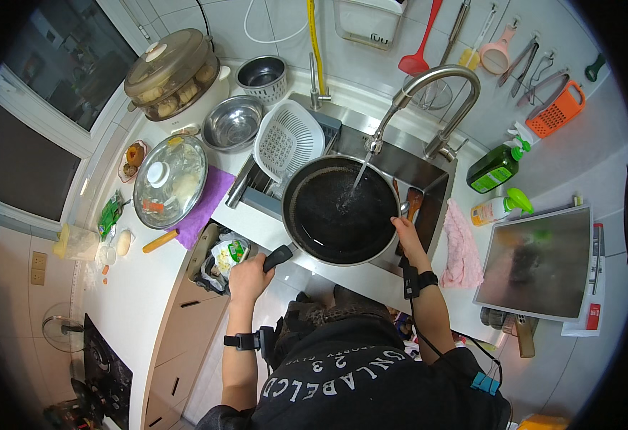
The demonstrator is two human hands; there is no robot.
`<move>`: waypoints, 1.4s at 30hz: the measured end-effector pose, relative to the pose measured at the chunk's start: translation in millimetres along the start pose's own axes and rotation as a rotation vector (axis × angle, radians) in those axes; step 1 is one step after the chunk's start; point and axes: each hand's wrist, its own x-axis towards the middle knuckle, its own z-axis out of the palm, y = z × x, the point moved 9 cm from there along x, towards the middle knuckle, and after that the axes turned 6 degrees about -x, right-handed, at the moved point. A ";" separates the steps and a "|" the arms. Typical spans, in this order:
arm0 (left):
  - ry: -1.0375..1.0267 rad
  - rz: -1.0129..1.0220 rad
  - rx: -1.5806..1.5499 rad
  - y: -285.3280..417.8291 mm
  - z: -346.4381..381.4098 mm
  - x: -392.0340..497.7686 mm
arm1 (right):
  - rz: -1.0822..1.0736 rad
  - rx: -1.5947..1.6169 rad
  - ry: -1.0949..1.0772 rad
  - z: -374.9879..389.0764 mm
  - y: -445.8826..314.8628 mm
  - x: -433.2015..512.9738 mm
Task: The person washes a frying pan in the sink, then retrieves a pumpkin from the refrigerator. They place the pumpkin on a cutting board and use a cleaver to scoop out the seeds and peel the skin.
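Note:
A dark frying pan (340, 215) is over the stainless steel sink (436, 212), close to its front edge. My left hand (250, 277) is wrapped around the pan's black handle (278, 258). At the pan's right rim, my right hand (408, 235) grips the edge, with its fingertips partly hidden. Water runs from the curved faucet (374, 144) into the pan. Behind the pan stands a white plastic colander (288, 138) on a rack. A wooden utensil (414, 200) lies in the sink.
Left are a steel bowl (233, 124), a glass lid (170, 183) on a purple cloth (214, 201), and a tiered steamer (177, 80). A pink cloth (460, 250), a green soap bottle (494, 167) and a spray bottle (496, 208) stand or lie right. An open waste bin (198, 258) hangs at the counter's front.

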 end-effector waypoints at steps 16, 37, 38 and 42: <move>-0.035 -0.049 -0.018 -5.9 5.0 0.0 | 0.012 0.000 -0.074 2.2 14.0 9.3; -0.015 -0.055 0.025 -1.1 8.2 -10.4 | -0.144 -0.026 -0.077 -42.0 -46.7 29.9; 0.000 -0.055 0.011 0.7 7.4 -10.5 | -0.156 -0.027 -0.005 -62.9 -54.2 40.4; 0.014 -0.095 -0.005 2.7 8.3 -12.4 | -0.253 -0.117 0.222 -144.2 -82.0 95.0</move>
